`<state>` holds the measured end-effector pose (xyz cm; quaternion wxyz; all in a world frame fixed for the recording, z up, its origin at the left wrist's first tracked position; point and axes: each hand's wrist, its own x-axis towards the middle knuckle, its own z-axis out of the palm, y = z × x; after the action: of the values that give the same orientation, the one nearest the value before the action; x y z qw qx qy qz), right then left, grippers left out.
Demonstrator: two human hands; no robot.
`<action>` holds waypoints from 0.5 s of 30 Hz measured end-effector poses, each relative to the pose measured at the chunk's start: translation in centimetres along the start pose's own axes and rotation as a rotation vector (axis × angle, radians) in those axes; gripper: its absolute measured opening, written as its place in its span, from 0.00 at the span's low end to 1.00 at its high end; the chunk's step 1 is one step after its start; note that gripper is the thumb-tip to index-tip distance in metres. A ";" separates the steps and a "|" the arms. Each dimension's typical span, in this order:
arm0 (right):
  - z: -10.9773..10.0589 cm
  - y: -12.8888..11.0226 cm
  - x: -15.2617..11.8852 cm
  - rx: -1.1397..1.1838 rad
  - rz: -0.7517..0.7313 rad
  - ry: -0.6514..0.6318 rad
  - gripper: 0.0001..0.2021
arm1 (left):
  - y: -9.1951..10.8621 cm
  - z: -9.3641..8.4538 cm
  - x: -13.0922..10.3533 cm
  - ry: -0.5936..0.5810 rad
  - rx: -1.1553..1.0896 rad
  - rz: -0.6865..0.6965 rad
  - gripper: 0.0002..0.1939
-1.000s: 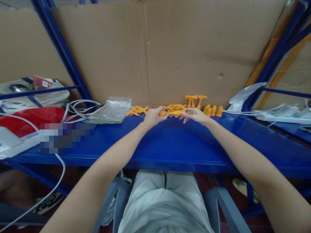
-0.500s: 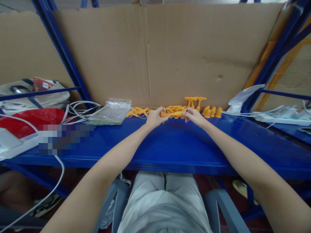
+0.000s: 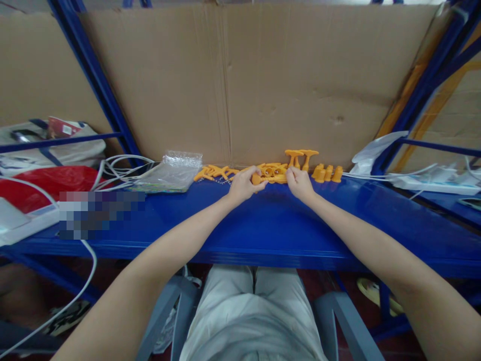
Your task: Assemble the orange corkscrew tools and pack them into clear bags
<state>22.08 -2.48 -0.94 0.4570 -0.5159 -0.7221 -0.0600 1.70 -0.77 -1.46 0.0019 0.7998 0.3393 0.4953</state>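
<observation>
My left hand (image 3: 242, 184) pinches a yellow-orange plastic piece with a rounded end (image 3: 256, 179) above the back of the blue table. To its right my right hand (image 3: 299, 184) is closed, fingers curled in, at the edge of the heap; what it grips is hidden. Between and behind the hands lies a heap of yellow-orange plastic parts (image 3: 276, 168), two with round openings. T-shaped orange pieces (image 3: 310, 153) stand just behind my right hand. Short orange bell-shaped pieces (image 3: 327, 174) stand to its right. Left of my left hand lie thin orange pieces (image 3: 214, 172) with small bead chains.
Clear plastic bags (image 3: 173, 173) lie on the blue table (image 3: 263, 225) at the left. White cables (image 3: 126, 165), a red bag (image 3: 60, 183) and a power strip (image 3: 30, 223) are further left. A cardboard sheet (image 3: 281, 85) closes off the back, between blue posts (image 3: 90, 80).
Half a second ago an orange piece stretched between both hands. Now my hands are slightly further apart, the right one has turned and closed more, and the round openings behind show better.
</observation>
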 end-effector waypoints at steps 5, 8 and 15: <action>-0.1 -0.9 0.5 0.033 0.111 -0.058 0.14 | -0.3 -0.1 -0.2 0.044 0.084 0.085 0.11; -0.3 -1.1 0.9 0.078 0.175 -0.111 0.15 | -0.5 -0.2 -0.2 0.063 0.117 0.134 0.10; -0.1 -0.8 1.0 0.218 0.236 -0.189 0.18 | -0.4 -0.5 0.2 0.036 0.094 0.115 0.11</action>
<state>21.44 -2.20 0.19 0.4441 -0.5480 -0.6984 0.1215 1.12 -0.46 -1.15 -0.0702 0.8081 0.3158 0.4923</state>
